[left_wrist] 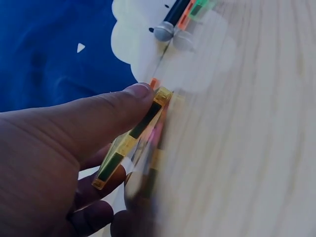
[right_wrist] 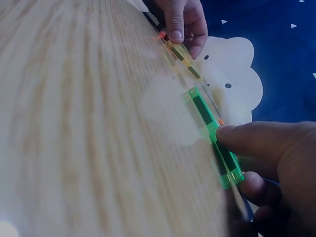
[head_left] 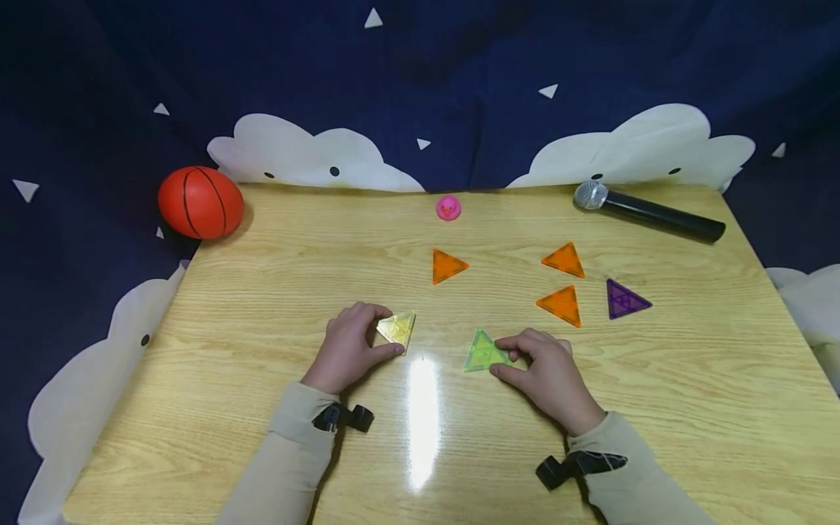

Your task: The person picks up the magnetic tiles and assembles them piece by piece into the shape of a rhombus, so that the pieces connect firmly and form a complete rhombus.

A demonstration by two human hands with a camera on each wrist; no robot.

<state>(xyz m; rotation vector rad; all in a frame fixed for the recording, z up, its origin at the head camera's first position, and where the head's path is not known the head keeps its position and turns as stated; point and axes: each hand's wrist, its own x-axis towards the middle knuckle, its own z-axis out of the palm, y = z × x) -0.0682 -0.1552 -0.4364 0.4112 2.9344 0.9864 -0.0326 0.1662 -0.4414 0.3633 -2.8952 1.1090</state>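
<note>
My left hand (head_left: 351, 347) pinches a clear yellow triangular magnetic tile (head_left: 397, 329) between thumb and fingers. In the left wrist view that yellow tile (left_wrist: 129, 140) is tilted, its near edge raised off the table. To the right, my right hand (head_left: 541, 370) grips a translucent green triangular magnetic tile (head_left: 484, 352) at its right corner. The right wrist view shows the green tile (right_wrist: 213, 133) edge-on, close over the wood, with the thumb on its edge. A short gap of table separates the two tiles.
Beyond the hands lie orange triangular tiles (head_left: 449, 266) and a purple one (head_left: 626, 300) at right. Along the back are a red ball (head_left: 200, 203), a pink duck (head_left: 449, 208) and a black microphone (head_left: 663, 216). A dark patterned curtain (head_left: 459, 87) hangs behind the wooden table (head_left: 295, 233).
</note>
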